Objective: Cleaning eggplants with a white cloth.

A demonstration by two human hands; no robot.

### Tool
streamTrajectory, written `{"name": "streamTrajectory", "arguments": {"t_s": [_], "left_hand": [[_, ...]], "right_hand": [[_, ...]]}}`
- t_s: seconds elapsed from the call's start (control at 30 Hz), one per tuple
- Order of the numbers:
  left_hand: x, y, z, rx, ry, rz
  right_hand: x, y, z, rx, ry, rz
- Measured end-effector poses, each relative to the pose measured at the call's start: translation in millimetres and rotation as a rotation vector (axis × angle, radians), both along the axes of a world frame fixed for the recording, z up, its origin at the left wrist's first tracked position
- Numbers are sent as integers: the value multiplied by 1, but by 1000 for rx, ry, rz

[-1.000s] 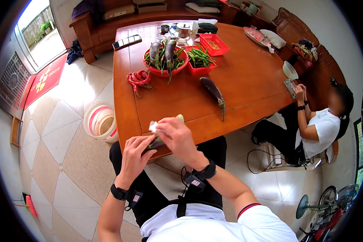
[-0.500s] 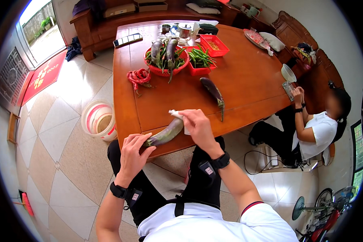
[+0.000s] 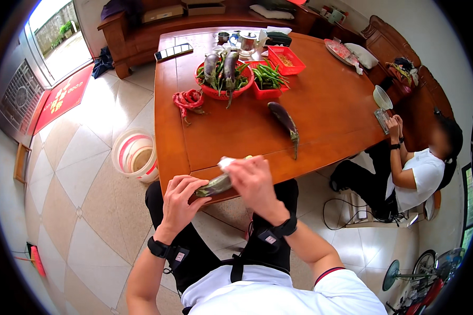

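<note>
At the table's near edge my left hand [image 3: 180,203] is closed around the near-left end of an eggplant [image 3: 215,186], dull purple-green. My right hand [image 3: 255,186], slightly blurred, lies over the eggplant's other end and hides most of it. A soft white tissue or cloth [image 3: 225,163] pokes out from under its fingers. Beyond my hands a second, darker eggplant [image 3: 284,123] lies on the wooden table [image 3: 220,128]. Further back, a round red basket [image 3: 223,93] holds more eggplants and green peppers.
Red chili peppers [image 3: 188,101] lie left of the basket; green peppers [image 3: 269,76] fill a red tray beside it. A phone [image 3: 174,52] rests at the far left. A plastic bucket [image 3: 135,156] stands on the floor. Another person [image 3: 412,170] sits at the right.
My right hand has slid along the eggplant toward me and my left hand, covering more of it. My left hand keeps its hold. The view has shifted slightly.
</note>
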State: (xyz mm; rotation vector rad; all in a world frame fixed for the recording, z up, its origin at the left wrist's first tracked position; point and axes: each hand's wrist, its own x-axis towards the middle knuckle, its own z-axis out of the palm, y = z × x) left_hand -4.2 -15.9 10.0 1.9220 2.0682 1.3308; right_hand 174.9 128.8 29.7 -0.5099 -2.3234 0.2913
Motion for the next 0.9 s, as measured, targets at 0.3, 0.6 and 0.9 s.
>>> {"name": "streamTrajectory", "arguments": {"t_s": [0.3,0.6,0.9], "left_hand": [[1,-3,-3,-2,-21,6],[0,-6,-10,23,-5,19],[-1,-9,-4,24,17,-53]], "right_hand": [[5,10,28,-157,181,-26],[-5,-13,2,31,-61,6],[18,23,32,-201,131,-114]]}}
